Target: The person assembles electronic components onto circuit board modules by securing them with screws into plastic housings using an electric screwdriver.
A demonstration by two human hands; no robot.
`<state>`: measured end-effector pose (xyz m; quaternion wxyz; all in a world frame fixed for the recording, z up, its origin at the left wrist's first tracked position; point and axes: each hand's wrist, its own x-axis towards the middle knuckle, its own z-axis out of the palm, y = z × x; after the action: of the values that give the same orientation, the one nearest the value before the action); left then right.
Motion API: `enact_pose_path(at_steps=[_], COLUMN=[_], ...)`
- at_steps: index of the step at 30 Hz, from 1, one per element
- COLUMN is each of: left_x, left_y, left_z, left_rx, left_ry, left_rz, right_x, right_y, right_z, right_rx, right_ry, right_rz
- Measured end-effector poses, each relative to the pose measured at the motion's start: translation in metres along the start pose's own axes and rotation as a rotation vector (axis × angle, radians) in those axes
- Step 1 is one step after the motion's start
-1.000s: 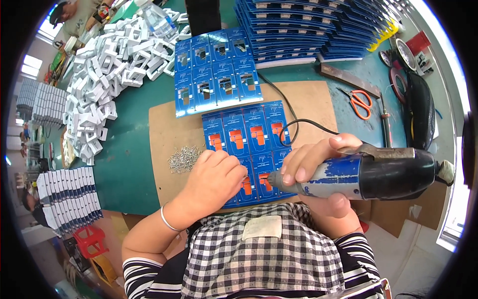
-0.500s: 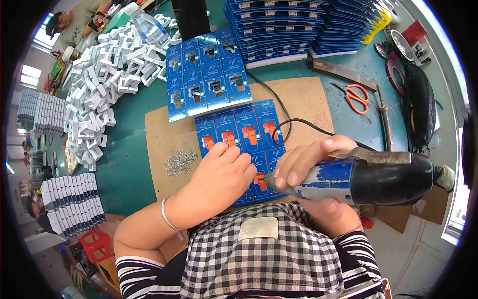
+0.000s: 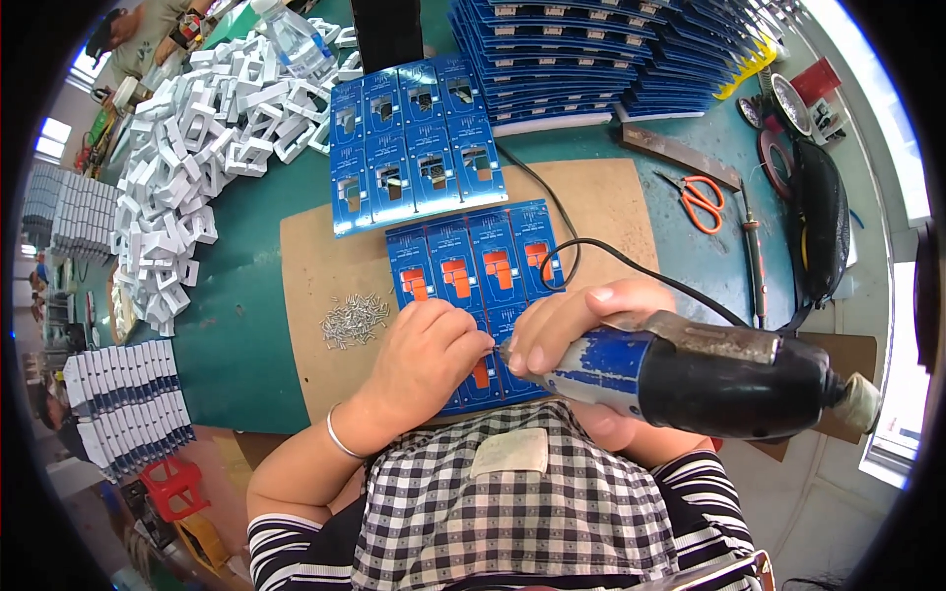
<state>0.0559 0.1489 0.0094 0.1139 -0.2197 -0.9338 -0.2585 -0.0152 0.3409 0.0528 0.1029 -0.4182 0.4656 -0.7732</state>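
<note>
Head view, with clock directions taken from its centre: at 8 to 9 o'clock, rows of white-and-blue pieces (image 3: 133, 399) are stacked, and a red stool (image 3: 175, 490) is seen just below them. At 10 o'clock a co-worker (image 3: 151, 44) is partly shown beyond a large heap of white plastic frames (image 3: 197, 148), which is spread over the green table (image 3: 236, 295). A clear bottle (image 3: 299, 41) is seen at 11 o'clock, at the heap's far edge. At 9 o'clock, nearer the centre, small metal screws (image 3: 355, 322) are piled on a brown sheet (image 3: 315, 261). Toward 11 o'clock, a blue panel with open windows (image 3: 419, 148) is laid.

At 7 o'clock the left hand (image 3: 429, 353) is held over the lower blue panel (image 3: 481, 303), its fingertips bunched together; whether a screw is pinched there cannot be told. That lower panel is placed at the centre, on the brown sheet, with orange parts (image 3: 498, 269) seated along its upper row. At 4 o'clock a power screwdriver (image 3: 705, 386) is gripped by the right hand (image 3: 581, 340), its nose pointed left and brought close to the left fingertips.

At 1 o'clock blue panels are stacked high (image 3: 562, 69). Orange-handled scissors (image 3: 702, 204) are laid at 2 o'clock, near a metal bar (image 3: 680, 158).
</note>
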Motion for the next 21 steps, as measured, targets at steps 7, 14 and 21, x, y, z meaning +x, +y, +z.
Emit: enact_pose_path(at_steps=[7,14,21], left_x=[-0.001,-0.006,-0.002], left_y=[-0.003,-0.006,-0.010], left_z=[0.000,0.003,-0.005], left_rx=[-0.032,-0.031,-0.172], left_ry=[0.012,0.025,-0.025], left_rz=[-0.002,-0.004,0.005], right_x=[0.000,0.001,0.004], right_y=[0.013,0.011,0.011], right_z=[-0.003,-0.001,0.013], right_rx=[0.011,-0.026,-0.064], right_ry=[-0.058,-0.063,-0.001], right_rz=[-0.070,-0.008,-0.088])
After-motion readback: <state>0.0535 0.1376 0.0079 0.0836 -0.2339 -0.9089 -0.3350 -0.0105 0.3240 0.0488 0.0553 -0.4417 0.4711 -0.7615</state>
